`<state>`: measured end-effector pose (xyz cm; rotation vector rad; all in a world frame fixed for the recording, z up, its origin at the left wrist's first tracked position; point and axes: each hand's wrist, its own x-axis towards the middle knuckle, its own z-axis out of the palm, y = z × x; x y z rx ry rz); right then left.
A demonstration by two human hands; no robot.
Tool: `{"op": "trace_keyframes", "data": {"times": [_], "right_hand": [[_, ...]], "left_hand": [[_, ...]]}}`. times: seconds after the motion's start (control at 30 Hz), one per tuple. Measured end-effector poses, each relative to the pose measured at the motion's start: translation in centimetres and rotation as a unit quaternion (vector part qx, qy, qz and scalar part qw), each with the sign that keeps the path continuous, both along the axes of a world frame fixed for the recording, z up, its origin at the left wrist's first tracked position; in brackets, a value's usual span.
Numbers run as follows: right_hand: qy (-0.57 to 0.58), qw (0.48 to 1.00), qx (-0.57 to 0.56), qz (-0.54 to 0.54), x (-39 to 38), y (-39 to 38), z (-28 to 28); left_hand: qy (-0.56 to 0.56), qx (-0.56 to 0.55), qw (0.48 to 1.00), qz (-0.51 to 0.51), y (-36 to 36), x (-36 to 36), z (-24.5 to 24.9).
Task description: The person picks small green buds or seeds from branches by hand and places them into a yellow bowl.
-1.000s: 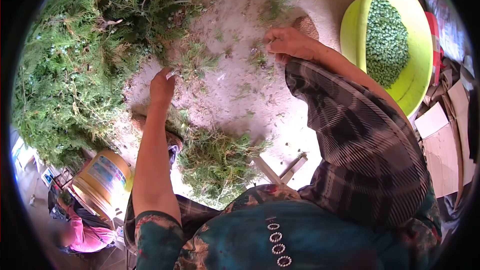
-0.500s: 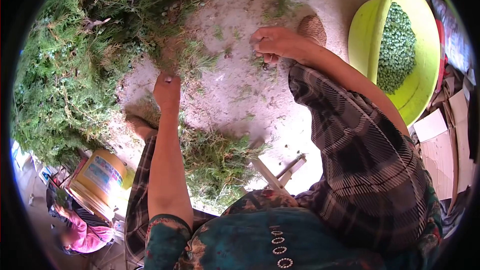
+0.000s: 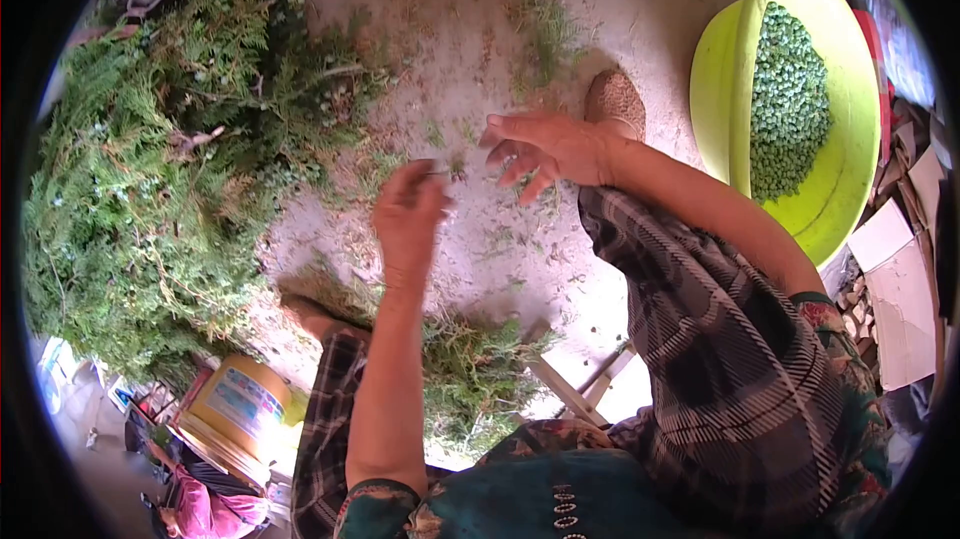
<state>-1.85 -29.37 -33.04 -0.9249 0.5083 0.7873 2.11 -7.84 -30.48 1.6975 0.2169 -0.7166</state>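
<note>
Over the floor in front of me, my left hand (image 3: 410, 224) is raised with its fingers curled and blurred; whether a small thing is between them cannot be made out. To its right, my right hand (image 3: 560, 151) has its fingers spread, with nothing visible held. The two hands are apart. Green leafy branches (image 3: 150, 179) with small round cones are piled left of my left hand. Beyond my right hand, a yellow-green tub (image 3: 716, 99) holds many small green cones (image 3: 788, 104).
Loose sprigs (image 3: 470, 369) lie below my hands near a wooden stool (image 3: 565, 389). An orange-yellow bucket (image 3: 240, 404) stands at lower left, beside a person in pink (image 3: 205, 509). Cardboard (image 3: 900, 309) leans at the right. My shoe (image 3: 615, 99) is beside my right hand.
My left hand has moved right, away from the branches and towards my right hand. My right hand has shifted slightly lower, and its fingers have spread from a curled shape.
</note>
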Motion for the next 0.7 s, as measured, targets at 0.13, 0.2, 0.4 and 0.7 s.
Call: {"op": "trace_keyframes", "data": {"times": [0.13, 0.2, 0.4, 0.7], "right_hand": [[0.122, 0.985, 0.118, -0.004, 0.0, -0.1, 1.2], [0.117, 0.983, 0.143, 0.010, -0.7, -0.7, -0.7], [0.072, 0.994, 0.083, -0.005, -1.0, -1.1, -1.3], [0.046, 0.999, 0.014, -0.010, -1.1, -1.5, -1.0]], "left_hand": [[-0.047, 0.014, 0.999, -0.003, -1.8, 1.3, 0.1], [-0.113, 0.101, 0.986, 0.063, -0.5, 4.2, -1.6], [-0.354, 0.316, 0.878, -0.062, 3.8, 13.7, -9.1], [-0.246, 0.306, 0.911, -0.125, 3.4, 13.9, -9.4]]}}
